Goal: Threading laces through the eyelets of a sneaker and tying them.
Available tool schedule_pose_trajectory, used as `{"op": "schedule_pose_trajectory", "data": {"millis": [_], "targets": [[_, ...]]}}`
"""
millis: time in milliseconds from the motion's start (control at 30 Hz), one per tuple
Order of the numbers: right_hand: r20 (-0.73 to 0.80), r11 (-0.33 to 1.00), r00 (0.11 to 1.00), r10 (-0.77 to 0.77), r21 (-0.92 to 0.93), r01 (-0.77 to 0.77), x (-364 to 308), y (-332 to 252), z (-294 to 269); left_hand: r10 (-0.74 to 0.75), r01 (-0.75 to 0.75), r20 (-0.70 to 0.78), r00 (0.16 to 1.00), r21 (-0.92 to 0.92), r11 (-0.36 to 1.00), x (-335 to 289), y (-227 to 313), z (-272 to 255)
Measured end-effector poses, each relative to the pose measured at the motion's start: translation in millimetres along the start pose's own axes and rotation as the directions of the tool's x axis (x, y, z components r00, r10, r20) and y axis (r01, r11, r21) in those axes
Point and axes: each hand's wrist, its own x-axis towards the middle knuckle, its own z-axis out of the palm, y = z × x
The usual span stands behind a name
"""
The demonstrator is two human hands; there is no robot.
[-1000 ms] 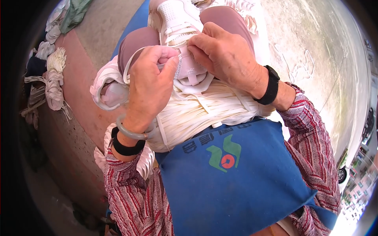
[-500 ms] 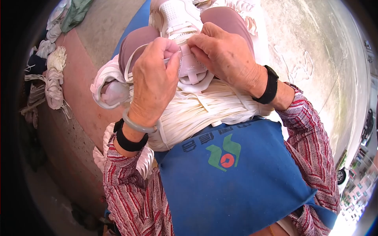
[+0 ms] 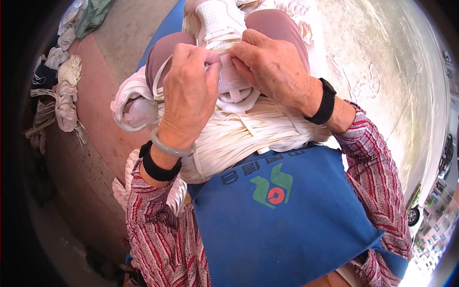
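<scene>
A white sneaker (image 3: pixel 217 16) with a pale pink tongue (image 3: pixel 233 79) lies between my knees, its toe pointing away and its opening toward me. My left hand (image 3: pixel 189 93) is closed in a pinch on a white shoelace (image 3: pixel 158 86), which loops out to the left over my knee. On the other side of the tongue, my right hand (image 3: pixel 275 69) is also pinched, at the shoe's upper eyelets, where white lace runs under its fingers; its fingertips are partly hidden. Beneath the shoe, a thick bundle of flat white laces (image 3: pixel 244 131) lies across my lap.
Another white and pink sneaker (image 3: pixel 136 107) rests beside my left knee. A blue apron (image 3: pixel 287 225) covers my lap. Stacked white shoe parts (image 3: pixel 294 14) lie beyond my right knee, loose laces (image 3: pixel 366 83) on the floor at right. Bundled laces (image 3: pixel 67 95) stand at far left.
Both hands stay pinched at the top of the shoe, with only slight shifts. My right hand has moved a touch lower.
</scene>
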Motion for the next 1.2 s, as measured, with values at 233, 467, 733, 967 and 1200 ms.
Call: {"op": "schedule_pose_trajectory", "data": {"millis": [233, 467, 733, 967, 1200], "targets": [[-0.013, 0.998, 0.999, -0.032, 0.06, 0.033, -0.4, 1.9, -0.4, -0.035, 0.035, 0.001, 0.999, -0.009, 0.999, -0.1, -2.8, 2.6], [-0.051, 0.989, 0.993, -0.11, 0.097, 0.114, -2.6, 3.8, -14.8, -0.107, 0.108, 0.017, 0.994, -0.18, 0.978, -2.0, 4.8, -6.9], [-0.098, 0.926, 0.995, -0.012, 0.375, 0.048, -5.0, 5.3, -35.0, 0.174, -0.205, -0.195, 0.965, -0.149, 0.967, -33.1, 8.0, -12.6], [-0.204, 0.878, 0.976, -0.079, 0.449, 0.165, 9.4, -0.9, -11.1, -0.138, 0.064, -0.125, 0.983, -0.468, 0.881, -28.1, -2.2, -34.8], [0.19, 0.647, 0.974, 0.125, 0.729, -0.225, 13.3, -7.9, -21.9, -0.044, 0.046, 0.036, 0.998, -0.063, 0.997, -39.4, -1.9, -29.7]]}}
